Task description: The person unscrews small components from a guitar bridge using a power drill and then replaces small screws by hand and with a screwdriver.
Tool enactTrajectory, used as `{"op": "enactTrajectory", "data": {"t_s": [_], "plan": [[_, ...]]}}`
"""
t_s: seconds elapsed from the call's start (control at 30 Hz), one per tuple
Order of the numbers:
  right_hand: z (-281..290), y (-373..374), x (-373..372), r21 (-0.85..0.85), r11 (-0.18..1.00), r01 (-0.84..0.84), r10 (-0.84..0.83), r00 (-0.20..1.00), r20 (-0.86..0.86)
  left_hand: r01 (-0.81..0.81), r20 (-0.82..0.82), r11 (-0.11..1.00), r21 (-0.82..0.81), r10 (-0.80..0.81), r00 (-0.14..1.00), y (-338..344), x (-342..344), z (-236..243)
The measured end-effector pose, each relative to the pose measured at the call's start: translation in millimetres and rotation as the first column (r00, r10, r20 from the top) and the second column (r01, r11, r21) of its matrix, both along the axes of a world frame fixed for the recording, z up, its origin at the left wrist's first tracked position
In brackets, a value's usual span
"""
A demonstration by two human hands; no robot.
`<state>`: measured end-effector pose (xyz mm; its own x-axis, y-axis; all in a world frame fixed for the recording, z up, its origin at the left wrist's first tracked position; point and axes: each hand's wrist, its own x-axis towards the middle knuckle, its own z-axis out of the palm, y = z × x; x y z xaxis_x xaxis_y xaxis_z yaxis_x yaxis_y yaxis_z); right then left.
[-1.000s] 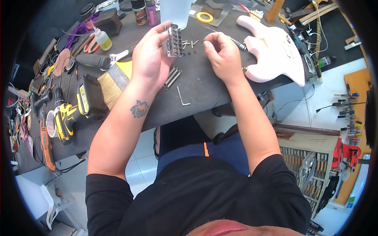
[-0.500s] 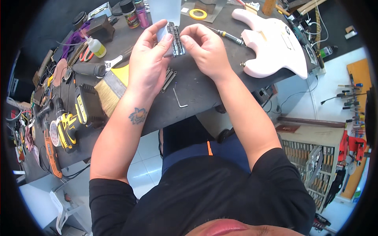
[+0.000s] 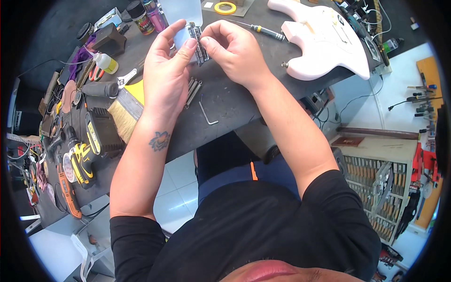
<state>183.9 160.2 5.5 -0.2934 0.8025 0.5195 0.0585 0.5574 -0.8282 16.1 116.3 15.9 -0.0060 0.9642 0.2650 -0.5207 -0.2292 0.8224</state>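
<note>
My left hand [image 3: 167, 70] holds a metal guitar bridge block [image 3: 199, 43] upright above the dark workbench [image 3: 235, 101], thumb and fingers pinching its sides. My right hand [image 3: 232, 49] meets it from the right, fingertips pinched on a small part at the block's edge; the part itself is too small to make out. Loose metal springs [image 3: 192, 90] lie just below my left hand. An L-shaped hex key [image 3: 207, 114] lies near the bench's front edge. The white guitar body [image 3: 324, 37] rests to the right.
A screwdriver [image 3: 263, 30] lies between my right hand and the guitar. A wide brush [image 3: 127, 105], a yellow-black cordless tool [image 3: 84, 150], a glue bottle [image 3: 104, 62], jars and a tape roll [image 3: 225, 7] crowd the left and back. A rack of tools [image 3: 371, 188] stands lower right.
Both hands have come together and lifted toward the back of the bench with the bridge block; my right hand now pinches at the block's side instead of hovering apart.
</note>
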Motion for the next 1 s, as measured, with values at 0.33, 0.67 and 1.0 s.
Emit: {"op": "enactTrajectory", "data": {"t_s": [0.33,0.67,1.0], "plan": [[-0.2,0.7,2.3,0.13,0.991,0.042,-0.052,0.996,0.076,-0.03,-0.068,0.998,0.049,0.034,0.997,-2.4,2.1,0.7],[1.2,-2.0,0.4,0.122,0.991,0.049,-0.054,0.998,0.036,-0.027,-0.052,0.999,0.029,0.028,0.998,0.1,0.6,-0.2],[1.4,-1.6,0.4,0.174,0.978,0.114,-0.12,0.992,0.026,-0.019,-0.073,0.999,0.031,0.021,0.997,-0.9,2.5,-0.3]]}}
